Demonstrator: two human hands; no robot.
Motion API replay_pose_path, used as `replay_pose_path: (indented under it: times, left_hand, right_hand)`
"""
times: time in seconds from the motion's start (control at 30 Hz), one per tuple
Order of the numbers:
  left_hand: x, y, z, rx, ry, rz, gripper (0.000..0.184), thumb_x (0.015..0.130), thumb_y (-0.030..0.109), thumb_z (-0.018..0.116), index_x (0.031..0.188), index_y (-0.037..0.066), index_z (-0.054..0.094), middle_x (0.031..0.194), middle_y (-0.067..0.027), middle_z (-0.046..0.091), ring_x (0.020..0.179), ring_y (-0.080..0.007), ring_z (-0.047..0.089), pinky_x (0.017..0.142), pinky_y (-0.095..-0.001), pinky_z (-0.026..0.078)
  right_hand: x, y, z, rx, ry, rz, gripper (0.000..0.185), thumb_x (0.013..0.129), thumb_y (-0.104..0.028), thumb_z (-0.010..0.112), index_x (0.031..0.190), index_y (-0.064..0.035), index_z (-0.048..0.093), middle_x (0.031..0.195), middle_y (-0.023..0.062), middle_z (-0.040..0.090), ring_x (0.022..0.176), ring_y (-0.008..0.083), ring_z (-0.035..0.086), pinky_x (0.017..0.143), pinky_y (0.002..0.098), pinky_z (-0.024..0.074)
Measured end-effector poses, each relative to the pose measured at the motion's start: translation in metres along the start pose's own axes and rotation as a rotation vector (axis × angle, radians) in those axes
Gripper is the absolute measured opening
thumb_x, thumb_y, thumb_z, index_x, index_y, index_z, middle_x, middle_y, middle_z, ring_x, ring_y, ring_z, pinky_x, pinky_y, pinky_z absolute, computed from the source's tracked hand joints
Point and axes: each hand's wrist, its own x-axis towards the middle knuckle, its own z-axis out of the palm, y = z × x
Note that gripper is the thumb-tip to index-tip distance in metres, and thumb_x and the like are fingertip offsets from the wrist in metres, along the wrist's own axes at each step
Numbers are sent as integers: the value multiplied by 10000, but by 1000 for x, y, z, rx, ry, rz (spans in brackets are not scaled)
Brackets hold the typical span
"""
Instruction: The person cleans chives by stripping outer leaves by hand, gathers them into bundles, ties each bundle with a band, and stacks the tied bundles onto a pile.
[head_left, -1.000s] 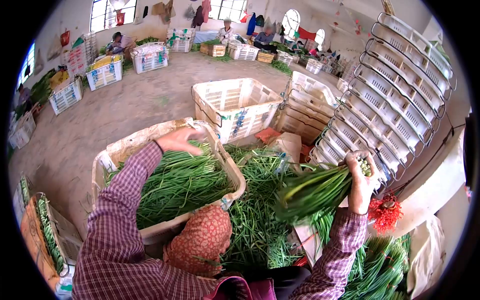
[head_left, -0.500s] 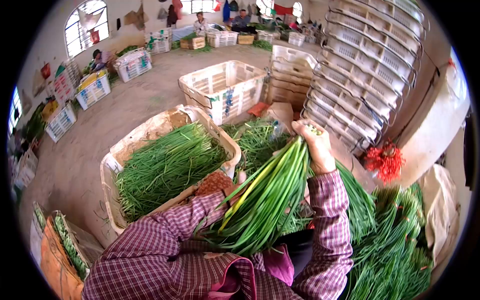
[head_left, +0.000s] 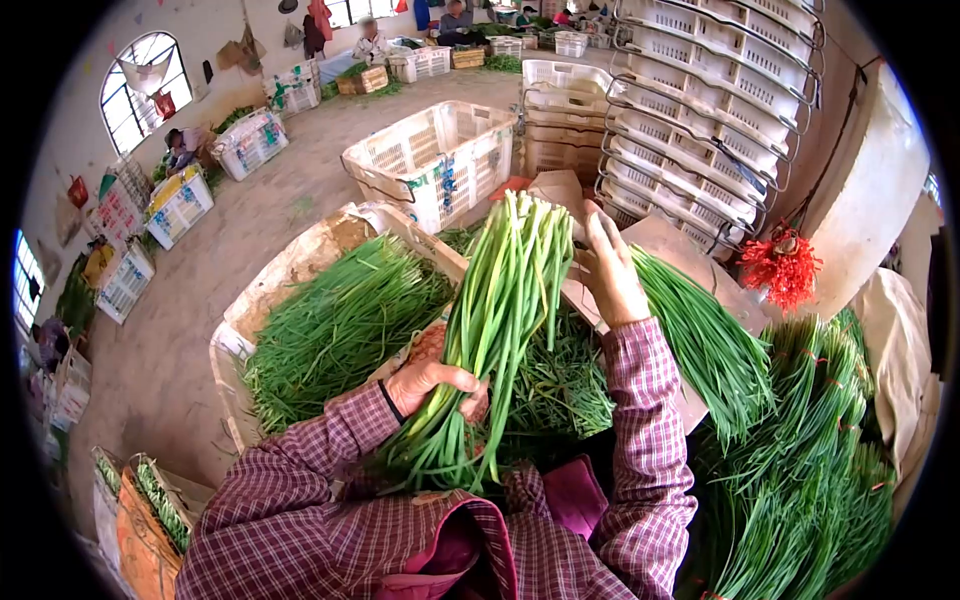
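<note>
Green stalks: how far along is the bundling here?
Red-banded bundles on the right look done. In hand: a bunch gripped by the left hand, no band visible, the right hand open beside it. Apparently left: loose greens in the near crate.

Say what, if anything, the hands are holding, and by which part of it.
The left hand grips a bunch of green stalks around its lower, leafy part; the right hand is open beside the upper, pale ends.

Tall crate stack [head_left: 695, 130] (top off-frame)
</note>
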Motion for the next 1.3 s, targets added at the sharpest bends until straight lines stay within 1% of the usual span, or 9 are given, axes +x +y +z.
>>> replay_pose_path:
  times: [0.1,0.23,0.4,0.5,0.6,1.0,1.13,1.2,1.3]
  left_hand:
    - [-3,12,-14,39,-21,22,367,745,160,640,1073,10,574,742,-92,608,586,-173,555,602,-344,478]
    - [-10,18,-16,107,26,35,355,745,154,646,1065,18,575,749,-83,603,599,-174,557,597,-335,476]
    - [-12,17,-13,149,61,19,359,735,115,655,1069,10,573,819,-105,604,612,-188,561,585,-327,480]
    - [-14,22,-15,173,67,18,388,735,107,652,1101,6,569,838,-123,609,622,-195,573,571,-323,484]
    - [-17,30,-21,219,27,17,430,740,94,642,1151,7,549,823,-127,610,593,-193,570,581,-319,488]
    - [-46,21,-61,175,89,-113,340,729,72,637,1052,-10,569,723,-104,585,502,-191,536,482,-344,436]
    - [-44,21,-63,217,48,-116,313,706,73,623,994,-41,577,686,-101,581,486,-188,523,475,-344,422]
    - [-42,22,-59,230,44,-121,304,705,76,622,983,-42,580,674,-102,578,489,-190,527,474,-345,423]
    - [-39,23,-55,253,25,-150,304,706,80,642,981,-35,583,688,-114,583,488,-193,530,461,-345,429]
  right_hand:
    - [-19,10,6,-176,60,-127,620,867,-303,690,1348,-35,405,1182,106,578,965,148,578,759,257,488]
    - [-47,18,30,-501,228,-374,457,808,-229,744,1142,0,531,874,83,636,696,117,575,634,254,486]
    - [-45,24,44,-761,193,-338,509,734,-238,780,1127,-42,524,823,154,667,706,282,663,658,372,521]
    - [-40,25,38,-797,216,-375,368,754,-186,742,1043,-30,578,810,159,666,693,280,661,652,379,517]
    - [-33,25,27,-888,270,-655,87,779,-96,659,844,-41,645,779,127,646,662,267,647,609,352,505]
    - [-22,7,-89,-1076,565,-645,79,826,-78,657,881,-46,703,811,107,674,685,220,659,647,319,523]
    - [-42,28,-73,-1293,230,-306,448,816,-355,701,1164,-85,620,1055,163,654,752,254,674,727,338,535]
    - [-37,38,-58,-939,82,-315,774,764,-495,724,1361,-88,448,1215,222,584,834,255,675,754,377,530]
    - [-34,49,-28,-480,-147,-65,932,749,-494,745,1447,-65,300,1303,239,511,983,240,617,837,373,496]
